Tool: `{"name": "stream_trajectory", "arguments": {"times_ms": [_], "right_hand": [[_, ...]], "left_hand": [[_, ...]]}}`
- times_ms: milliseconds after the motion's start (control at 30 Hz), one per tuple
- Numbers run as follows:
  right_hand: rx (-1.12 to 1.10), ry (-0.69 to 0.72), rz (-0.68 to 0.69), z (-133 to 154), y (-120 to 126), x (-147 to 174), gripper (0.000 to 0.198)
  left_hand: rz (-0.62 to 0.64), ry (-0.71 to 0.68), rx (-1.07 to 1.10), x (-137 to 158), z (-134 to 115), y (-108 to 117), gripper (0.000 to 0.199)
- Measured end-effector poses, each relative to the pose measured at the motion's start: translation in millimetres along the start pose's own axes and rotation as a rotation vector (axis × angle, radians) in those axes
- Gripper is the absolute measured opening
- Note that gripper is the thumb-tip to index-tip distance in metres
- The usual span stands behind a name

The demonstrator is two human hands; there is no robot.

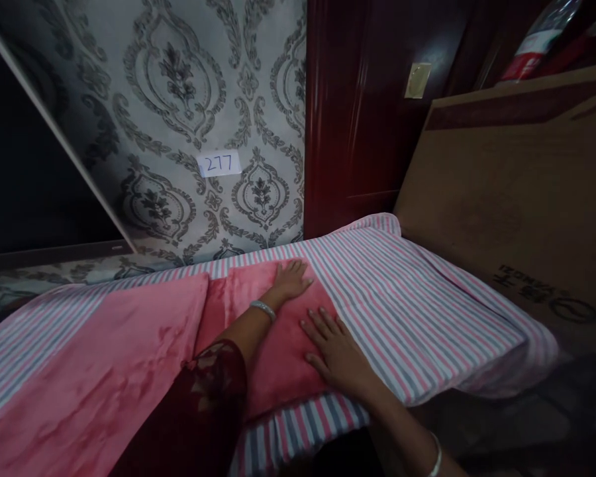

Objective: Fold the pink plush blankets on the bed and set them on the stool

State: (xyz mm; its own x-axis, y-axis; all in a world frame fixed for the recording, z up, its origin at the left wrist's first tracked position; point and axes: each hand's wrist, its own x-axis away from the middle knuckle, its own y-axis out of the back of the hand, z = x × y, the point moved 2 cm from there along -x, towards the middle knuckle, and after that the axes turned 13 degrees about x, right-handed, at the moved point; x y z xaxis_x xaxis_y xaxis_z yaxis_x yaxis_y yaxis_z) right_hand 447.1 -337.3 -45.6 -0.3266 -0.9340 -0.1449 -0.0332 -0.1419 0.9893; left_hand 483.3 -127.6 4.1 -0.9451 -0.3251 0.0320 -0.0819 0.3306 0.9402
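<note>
A pink plush blanket [129, 338] lies on a striped cloth, its right end folded over in a panel with a darker strip between the two parts. My left hand [292, 279] rests flat near the far edge of that folded panel, fingers stretched out. Closer to me, my right hand [338, 351] lies on the panel's right side with its fingers spread. Neither hand grips anything; both press on the plush surface. The near left part of the blanket looks wrinkled and is partly hidden by my left sleeve.
Pink, grey and white striped cloth [402, 298] covers the table. Behind it stand a patterned wall with a paper label [219, 163] reading 277 and a dark red wooden panel [357, 112]. A large cardboard box [516, 199] leans at right, with a bottle [539, 46] behind. A dark screen [34, 159] is at left.
</note>
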Motion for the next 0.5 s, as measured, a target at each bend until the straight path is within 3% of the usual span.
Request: {"name": "stream_trajectory", "arguments": {"times_ms": [200, 500], "right_hand": [[-0.032, 0.015, -0.028, -1.0, -4.4, 4.9, 0.063], [0.063, 0.046, -0.218, -6.8, -27.7, 11.5, 0.061]], "left_hand": [[-0.051, -0.027, -0.019, -4.1, 16.9, -18.5, 0.069], [-0.129, -0.084, 0.022, -2.1, 19.3, -28.0, 0.068]]}}
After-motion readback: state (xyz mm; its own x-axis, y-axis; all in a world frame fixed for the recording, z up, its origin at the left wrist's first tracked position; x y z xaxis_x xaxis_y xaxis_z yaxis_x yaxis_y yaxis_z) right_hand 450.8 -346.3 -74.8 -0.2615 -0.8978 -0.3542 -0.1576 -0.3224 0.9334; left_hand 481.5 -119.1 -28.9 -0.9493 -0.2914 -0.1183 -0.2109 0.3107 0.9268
